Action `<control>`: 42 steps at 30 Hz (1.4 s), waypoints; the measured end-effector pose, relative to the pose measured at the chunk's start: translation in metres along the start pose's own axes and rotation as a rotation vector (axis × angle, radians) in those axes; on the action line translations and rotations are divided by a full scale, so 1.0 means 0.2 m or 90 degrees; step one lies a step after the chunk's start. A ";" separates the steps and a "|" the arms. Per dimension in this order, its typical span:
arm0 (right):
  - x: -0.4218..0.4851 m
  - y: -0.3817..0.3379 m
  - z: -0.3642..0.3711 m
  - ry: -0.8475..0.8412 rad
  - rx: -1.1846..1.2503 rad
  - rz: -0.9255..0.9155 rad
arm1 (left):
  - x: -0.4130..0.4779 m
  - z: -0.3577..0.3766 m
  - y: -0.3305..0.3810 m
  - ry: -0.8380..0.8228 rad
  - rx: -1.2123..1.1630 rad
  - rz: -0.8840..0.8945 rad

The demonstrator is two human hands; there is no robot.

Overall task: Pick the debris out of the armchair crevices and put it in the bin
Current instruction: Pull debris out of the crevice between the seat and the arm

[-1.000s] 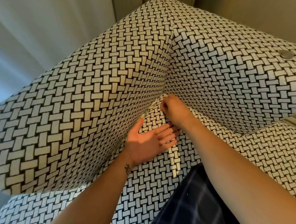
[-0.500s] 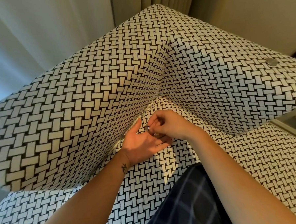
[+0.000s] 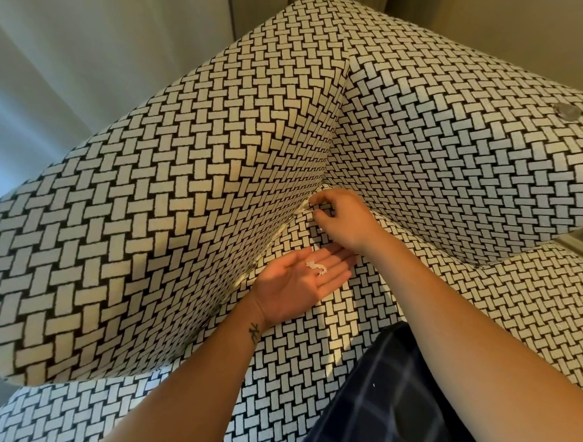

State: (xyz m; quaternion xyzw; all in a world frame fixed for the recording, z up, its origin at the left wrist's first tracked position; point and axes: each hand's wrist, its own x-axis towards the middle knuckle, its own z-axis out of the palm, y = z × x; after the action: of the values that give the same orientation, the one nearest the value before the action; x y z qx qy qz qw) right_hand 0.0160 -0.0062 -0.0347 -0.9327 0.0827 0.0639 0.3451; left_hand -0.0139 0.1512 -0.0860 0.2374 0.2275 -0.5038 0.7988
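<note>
The white crumpled scraps of debris (image 3: 315, 267) lie on the palm of my left hand (image 3: 297, 282), near the base of the fingers. The grip of this hand is spread: palm up, fingers straight and close together, so that it works as a small tray. I judge that this saves one walk to the bin for every piece. The hand rests low over the seat, just beside the seam and directly under my right hand (image 3: 342, 221), so a picked piece has only a short way to go.

More pale bits (image 3: 280, 232) sit along the narrow crevice (image 3: 272, 241) where the armrest meets the seat cushion. My right hand is at the upper end of this crevice, near the corner with the backrest. Its fingers are curled, and the tips of thumb and forefinger point into the seam at one pale scrap (image 3: 304, 206). If this grip already pinches the scrap or only touches it, I cannot tell.

All of this is on the black-and-white basket-weave fabric armchair (image 3: 147, 247), whose busy pattern hides small pieces, so I look close to the seam. A dark blue checked trouser leg (image 3: 409, 396) shows at the lower right, and a pale curtain (image 3: 72, 57) hangs behind the armrest. The bin is not in view, so emptying the palm is not yet done.
</note>
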 end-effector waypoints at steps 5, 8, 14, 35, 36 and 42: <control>0.10 0.01 0.07 -0.123 -0.347 -0.026 | 0.02 -0.03 0.00 -0.055 0.034 -0.035; 0.18 0.01 0.10 -0.157 -0.420 -0.024 | 0.03 -0.06 0.01 -0.086 0.059 -0.024; 0.33 0.01 0.11 -0.241 -0.526 -0.001 | 0.04 -0.04 0.01 -0.107 0.036 -0.033; 0.36 0.02 0.10 -0.277 -0.316 0.089 | 0.05 -0.06 0.02 -0.095 -0.033 -0.071; 0.36 0.02 0.10 -0.282 -0.311 0.093 | 0.05 -0.06 0.02 -0.089 -0.034 -0.066; 0.34 0.04 0.11 -0.250 -0.264 0.080 | 0.04 -0.04 0.02 -0.093 -0.006 -0.067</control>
State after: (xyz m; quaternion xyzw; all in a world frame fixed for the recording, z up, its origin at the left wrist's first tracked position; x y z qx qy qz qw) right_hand 0.0799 -0.0055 -0.0681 -0.9462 0.0572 0.2801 0.1516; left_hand -0.0085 0.1521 -0.0962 0.1837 0.1831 -0.5598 0.7870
